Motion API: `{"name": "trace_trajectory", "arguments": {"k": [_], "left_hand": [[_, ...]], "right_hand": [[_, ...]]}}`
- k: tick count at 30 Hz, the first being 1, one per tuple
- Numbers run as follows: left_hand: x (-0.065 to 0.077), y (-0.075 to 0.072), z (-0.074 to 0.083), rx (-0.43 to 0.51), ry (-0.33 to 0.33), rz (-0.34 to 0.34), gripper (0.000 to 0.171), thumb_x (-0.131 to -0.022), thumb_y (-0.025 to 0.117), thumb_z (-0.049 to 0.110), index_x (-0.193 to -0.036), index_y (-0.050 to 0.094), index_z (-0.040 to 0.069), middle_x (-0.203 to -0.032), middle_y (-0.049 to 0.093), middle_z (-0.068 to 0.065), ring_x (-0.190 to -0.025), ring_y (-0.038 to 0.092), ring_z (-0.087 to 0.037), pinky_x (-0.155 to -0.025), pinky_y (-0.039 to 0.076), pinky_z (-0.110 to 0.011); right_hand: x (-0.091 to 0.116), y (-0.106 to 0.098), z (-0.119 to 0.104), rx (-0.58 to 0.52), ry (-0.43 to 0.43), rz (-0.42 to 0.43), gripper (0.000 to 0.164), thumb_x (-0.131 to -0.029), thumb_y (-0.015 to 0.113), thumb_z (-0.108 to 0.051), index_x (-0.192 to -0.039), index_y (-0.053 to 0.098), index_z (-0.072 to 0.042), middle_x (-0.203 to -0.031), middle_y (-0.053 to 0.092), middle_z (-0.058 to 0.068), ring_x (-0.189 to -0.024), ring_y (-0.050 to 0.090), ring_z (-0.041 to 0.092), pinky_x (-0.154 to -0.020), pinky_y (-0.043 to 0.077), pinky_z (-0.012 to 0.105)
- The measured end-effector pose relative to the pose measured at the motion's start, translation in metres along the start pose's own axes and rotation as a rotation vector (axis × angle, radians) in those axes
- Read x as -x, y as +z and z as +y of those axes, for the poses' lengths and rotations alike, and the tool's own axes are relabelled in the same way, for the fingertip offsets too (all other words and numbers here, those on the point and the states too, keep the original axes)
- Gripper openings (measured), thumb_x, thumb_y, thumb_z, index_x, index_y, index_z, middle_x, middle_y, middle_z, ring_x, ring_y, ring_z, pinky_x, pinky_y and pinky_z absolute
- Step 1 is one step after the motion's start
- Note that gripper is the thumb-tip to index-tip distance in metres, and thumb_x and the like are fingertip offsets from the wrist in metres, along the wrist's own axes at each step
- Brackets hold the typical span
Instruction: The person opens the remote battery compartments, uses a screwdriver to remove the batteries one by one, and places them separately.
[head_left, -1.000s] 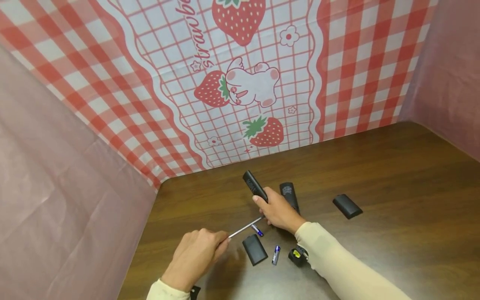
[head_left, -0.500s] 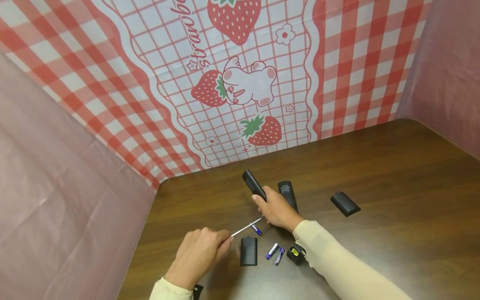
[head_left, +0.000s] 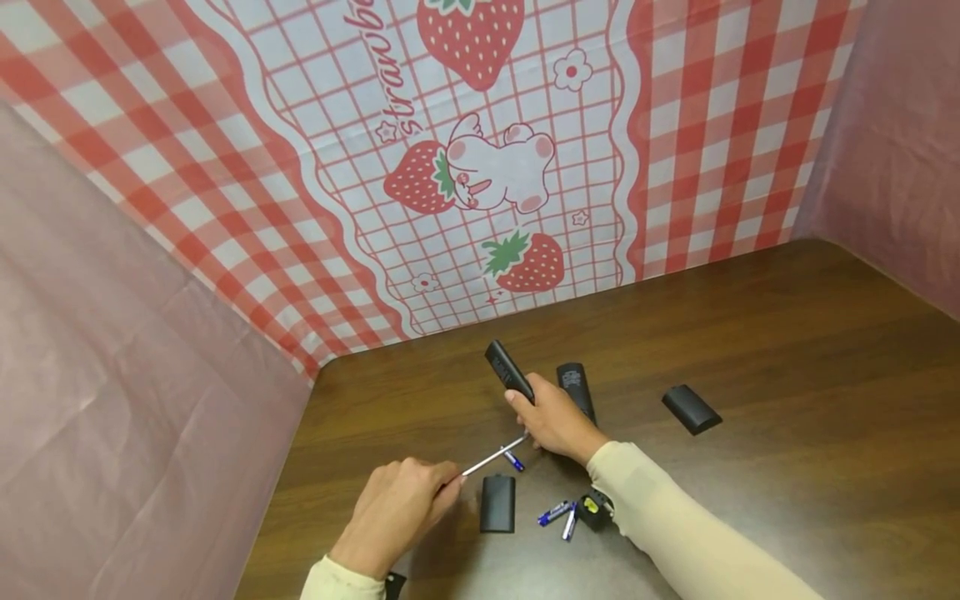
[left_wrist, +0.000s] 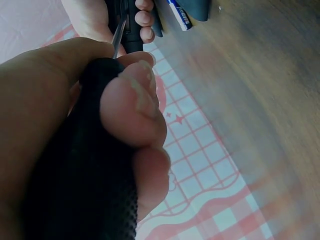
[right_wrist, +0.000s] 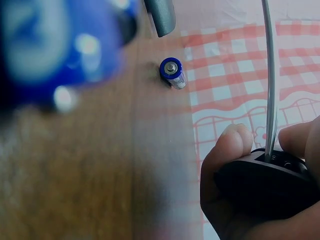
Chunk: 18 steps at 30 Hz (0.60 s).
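Note:
My left hand (head_left: 401, 508) grips a screwdriver (head_left: 483, 462) by its black handle (left_wrist: 75, 160), thumb and fingers wrapped round it. Its thin metal shaft (right_wrist: 271, 75) points at the right hand. A black remote control (head_left: 508, 372) is held in my right hand (head_left: 558, 421), its far end sticking up past the thumb. In the right wrist view the shaft's tip enters an open slot at the end of the remote. One blue-and-silver battery (head_left: 515, 460) lies below the shaft. Two more batteries, one (head_left: 553, 512) and another (head_left: 570, 523), lie close together by the right wrist camera.
A second black remote (head_left: 573, 385) lies behind the right hand. One black cover-like piece (head_left: 497, 504) sits between the forearms; a similar one (head_left: 691, 408) is off to the right. Pink cloth (head_left: 150, 333) walls the left side, and a strawberry-print cloth (head_left: 517, 317) the back.
A second battery has appeared beside the one near the right wrist, and both have shifted right. The black piece between the forearms has turned straighter. Both hands keep their grip.

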<state>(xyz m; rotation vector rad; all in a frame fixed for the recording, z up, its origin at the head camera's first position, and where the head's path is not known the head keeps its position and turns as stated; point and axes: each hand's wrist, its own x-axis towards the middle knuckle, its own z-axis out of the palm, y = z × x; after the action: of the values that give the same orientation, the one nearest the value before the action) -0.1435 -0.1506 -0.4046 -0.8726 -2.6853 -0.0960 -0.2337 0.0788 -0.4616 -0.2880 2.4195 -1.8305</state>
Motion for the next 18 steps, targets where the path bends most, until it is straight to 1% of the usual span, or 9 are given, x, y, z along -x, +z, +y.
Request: {"name": "trace_trajectory", "arguments": {"k": [5, 10, 15, 18], "left_hand": [[0.001, 0.0012, -0.0006, -0.01, 0.002, 0.012, 0.032, -0.091, 0.071, 0.028, -0.065, 0.052, 0.028, -0.053, 0.034, 0.019, -0.045, 0.033, 0.0, -0.04, 0.031, -0.025], [0.0015, 0.0018, -0.0012, 0.003, -0.009, 0.0, 0.033, -0.093, 0.07, 0.03, -0.065, 0.052, 0.027, -0.053, 0.031, 0.019, -0.045, 0.029, 0.002, -0.04, 0.028, -0.022], [0.0028, 0.0034, -0.0019, -0.001, -0.001, 0.015, 0.027, -0.092, 0.072, 0.03, -0.068, 0.058, 0.027, -0.053, 0.035, 0.019, -0.046, 0.031, 0.002, -0.041, 0.028, -0.022], [0.0033, 0.0047, -0.0025, -0.012, 0.0, 0.024, 0.02, -0.092, 0.072, 0.031, -0.073, 0.065, 0.026, -0.054, 0.041, 0.02, -0.046, 0.032, 0.002, -0.041, 0.029, -0.022]], "right_hand": [[0.0, -0.0002, -0.0004, -0.005, -0.002, 0.0, 0.023, -0.104, 0.055, -0.027, -0.109, 0.054, -0.005, -0.08, 0.062, 0.016, -0.056, 0.058, 0.024, -0.045, 0.049, 0.034], [-0.0004, 0.0, -0.0008, -0.018, -0.011, 0.007, 0.022, -0.104, 0.054, -0.027, -0.109, 0.055, -0.005, -0.081, 0.062, 0.016, -0.057, 0.059, 0.024, -0.046, 0.05, 0.035], [-0.0005, 0.0002, -0.001, -0.022, -0.012, 0.012, 0.022, -0.104, 0.055, -0.026, -0.109, 0.056, -0.005, -0.081, 0.063, 0.016, -0.058, 0.059, 0.024, -0.047, 0.051, 0.037], [-0.0005, 0.0003, -0.0009, -0.024, -0.01, 0.015, 0.021, -0.104, 0.055, -0.026, -0.11, 0.056, -0.005, -0.081, 0.063, 0.016, -0.057, 0.06, 0.024, -0.046, 0.051, 0.037]]}}
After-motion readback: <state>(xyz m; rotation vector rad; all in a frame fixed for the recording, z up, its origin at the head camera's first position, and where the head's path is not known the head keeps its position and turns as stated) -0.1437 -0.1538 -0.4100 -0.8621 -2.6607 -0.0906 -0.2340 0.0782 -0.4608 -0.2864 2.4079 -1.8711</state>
